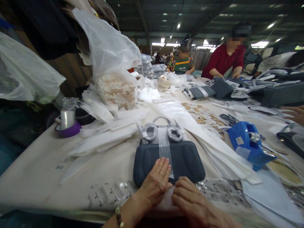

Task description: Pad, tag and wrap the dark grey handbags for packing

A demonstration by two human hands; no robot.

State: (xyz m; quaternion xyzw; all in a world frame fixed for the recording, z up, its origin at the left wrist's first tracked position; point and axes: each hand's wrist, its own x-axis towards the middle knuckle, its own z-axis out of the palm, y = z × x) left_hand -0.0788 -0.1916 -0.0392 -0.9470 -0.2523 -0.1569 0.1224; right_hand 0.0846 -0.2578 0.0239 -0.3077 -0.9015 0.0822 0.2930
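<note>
Left hand (155, 178) partly hides dark bag (178, 158).

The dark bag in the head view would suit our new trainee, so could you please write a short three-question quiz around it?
1. True or false: the person's left hand touches the dark bag.
2. Fill in the colour: the tape dispenser to the bag's right is ____.
3. On which arm is the beaded bracelet? a) right b) left

Key: 1 true; 2 blue; 3 b.
</note>
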